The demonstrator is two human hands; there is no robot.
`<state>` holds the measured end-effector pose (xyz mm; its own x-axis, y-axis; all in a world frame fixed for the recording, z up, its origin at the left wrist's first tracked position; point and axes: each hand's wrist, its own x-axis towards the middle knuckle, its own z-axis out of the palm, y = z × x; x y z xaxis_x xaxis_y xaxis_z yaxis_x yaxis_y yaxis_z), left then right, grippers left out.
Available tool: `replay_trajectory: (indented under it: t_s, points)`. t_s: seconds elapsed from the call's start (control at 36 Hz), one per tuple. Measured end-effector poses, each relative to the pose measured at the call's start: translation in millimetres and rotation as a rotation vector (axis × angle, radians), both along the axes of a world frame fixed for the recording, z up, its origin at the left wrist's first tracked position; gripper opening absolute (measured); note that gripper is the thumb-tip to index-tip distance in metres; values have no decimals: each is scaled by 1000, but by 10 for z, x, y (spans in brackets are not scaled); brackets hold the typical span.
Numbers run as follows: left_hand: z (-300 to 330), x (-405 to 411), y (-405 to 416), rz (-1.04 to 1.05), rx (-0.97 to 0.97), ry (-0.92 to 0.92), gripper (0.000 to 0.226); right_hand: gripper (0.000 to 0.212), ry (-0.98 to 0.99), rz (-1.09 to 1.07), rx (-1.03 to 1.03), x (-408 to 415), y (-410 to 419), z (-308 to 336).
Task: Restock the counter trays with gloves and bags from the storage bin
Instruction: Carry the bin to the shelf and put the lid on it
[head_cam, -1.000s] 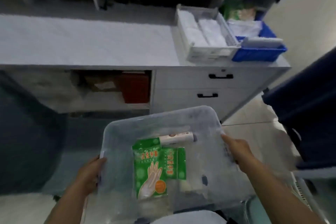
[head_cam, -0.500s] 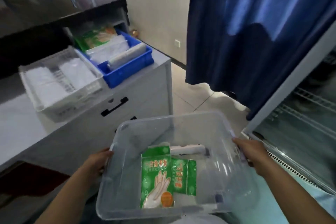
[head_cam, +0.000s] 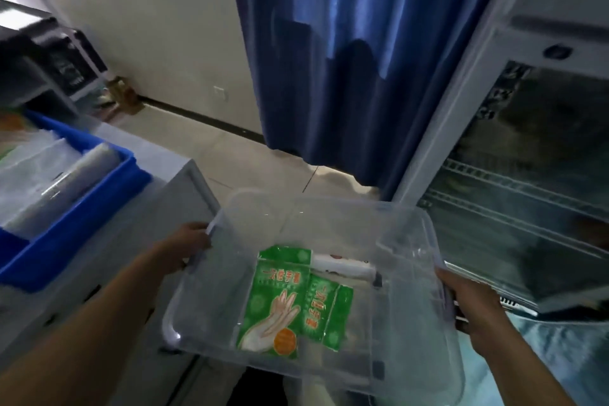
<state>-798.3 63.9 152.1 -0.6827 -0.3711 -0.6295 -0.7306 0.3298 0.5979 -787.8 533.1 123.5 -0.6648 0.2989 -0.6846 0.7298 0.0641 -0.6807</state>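
Observation:
I carry a clear plastic storage bin [head_cam: 412, 241] in front of me at waist height. My left hand [head_cam: 184, 249] grips its left rim and my right hand [head_cam: 468, 303] grips its right rim. Inside the bin lie green glove packets [head_cam: 280, 297] printed with a hand, and a white roll [head_cam: 342, 265] just beyond them. A blue counter tray [head_cam: 82, 204] holding clear bags and a roll sits on the grey counter at the left edge.
The grey cabinet [head_cam: 138, 234] stands close to the bin's left side. A blue curtain [head_cam: 346, 59] hangs ahead. A glass-door fridge [head_cam: 527, 191] with wire shelves stands at the right. Tiled floor [head_cam: 230, 158] lies between them.
The view has swung right, away from the counter toward the curtain and fridge. The white tray has left the view. Both hands keep their grip on the bin.

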Motion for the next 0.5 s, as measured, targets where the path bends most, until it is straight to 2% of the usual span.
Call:
replay_trajectory:
  t_s: [0.17,0.28,0.39,0.5]
  points:
    - [16,-1574,-225,-309,-92,-77,48,28,-26,-187,-71,-339,-254,25]
    - [167,-2382,-339,-492,-197,-51,47,26,-56,-290,-89,-608,-642,179]
    - [325,-3101,-489,-559,-263,-8,43,29,-64,-343,-117,-986,-1045,374]
    - [416,-3738,-652,-524,-264,39,40,19,-27,-365,-92,-1456,-1358,469]
